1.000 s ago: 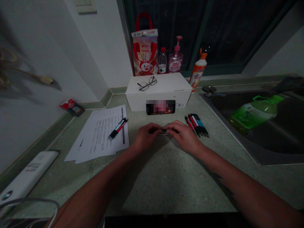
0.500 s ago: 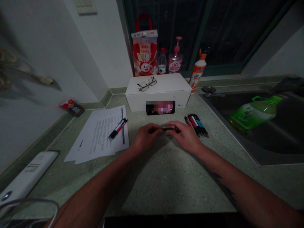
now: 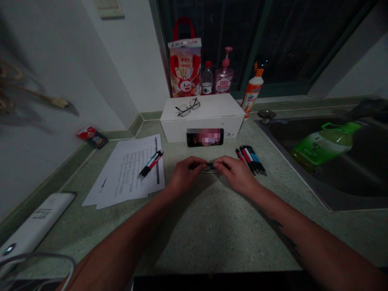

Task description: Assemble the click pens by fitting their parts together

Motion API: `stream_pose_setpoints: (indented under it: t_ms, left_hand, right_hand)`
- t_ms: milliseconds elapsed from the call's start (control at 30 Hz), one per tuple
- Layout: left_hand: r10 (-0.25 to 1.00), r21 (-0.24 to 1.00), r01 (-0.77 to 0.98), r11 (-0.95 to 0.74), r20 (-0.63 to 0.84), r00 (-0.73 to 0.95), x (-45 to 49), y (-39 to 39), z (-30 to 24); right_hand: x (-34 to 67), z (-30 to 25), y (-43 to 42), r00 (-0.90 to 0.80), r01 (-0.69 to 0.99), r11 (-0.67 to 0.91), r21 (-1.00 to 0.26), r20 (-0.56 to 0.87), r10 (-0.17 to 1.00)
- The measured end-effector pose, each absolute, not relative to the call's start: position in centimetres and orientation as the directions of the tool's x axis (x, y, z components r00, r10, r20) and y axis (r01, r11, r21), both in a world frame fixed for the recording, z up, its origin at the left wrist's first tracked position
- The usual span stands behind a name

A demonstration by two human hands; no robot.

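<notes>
My left hand [image 3: 184, 176] and my right hand [image 3: 236, 173] meet over the middle of the green counter [image 3: 212, 226], fingers curled. Together they pinch a dark pen [image 3: 209, 165] held level between them, one hand at each end. A small pale part lies just under the pen, between the fingertips; I cannot make out what it is. Right of my right hand lies a row of several pens [image 3: 251, 159]. To the left, two more pens [image 3: 150, 164] rest on printed sheets [image 3: 127, 171].
A white box [image 3: 202, 115] with glasses [image 3: 188, 107] on top stands behind my hands, a phone [image 3: 205, 137] leaning on its front. Bottles and a red bag [image 3: 184, 64] line the window. A sink [image 3: 339, 157] holding a green bottle [image 3: 321, 145] lies at right. A white device [image 3: 33, 226] sits front left.
Both hands have stayed in place on the pen; the fingers shifted slightly and the pen's middle shows a little more between them.
</notes>
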State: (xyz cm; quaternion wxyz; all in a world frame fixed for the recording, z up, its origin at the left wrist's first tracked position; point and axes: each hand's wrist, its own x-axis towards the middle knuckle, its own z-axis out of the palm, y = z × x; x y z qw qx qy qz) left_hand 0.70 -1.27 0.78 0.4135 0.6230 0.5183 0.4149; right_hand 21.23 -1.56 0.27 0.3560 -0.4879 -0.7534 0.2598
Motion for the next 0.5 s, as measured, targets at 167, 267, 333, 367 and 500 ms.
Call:
stream_pose_setpoints:
  t_ms: [167,267,333,367,500]
  left_hand:
    - [0.989,0.936,0.328,-0.126,0.091,0.118,0.71,-1.24,0.71]
    - [0.989,0.943,0.31,-0.124,0.091,0.119,0.74,-1.23,0.69]
    - [0.989,0.944,0.307,-0.121,0.089,0.118,0.76,-1.22,0.73]
    - [0.989,0.942,0.312,-0.121,0.087,0.119,0.77,-1.22,0.74]
    - [0.989,0.935,0.335,-0.12,0.082,0.125,0.74,-1.23,0.69]
  right_hand:
    - [21.31,0.09,-1.49,-0.257,0.528,0.399,-0.75,0.307,0.917]
    - [21.35,0.14,-1.46,-0.287,0.557,0.415,-0.72,0.302,0.909]
    - [21.37,0.18,-1.45,-0.288,0.559,0.418,-0.716,0.304,0.908]
    - [21.38,0.21,-1.45,-0.284,0.558,0.418,-0.716,0.309,0.908]
    - [21.4,0.39,-1.49,-0.292,0.579,0.415,-0.702,0.296,0.909]
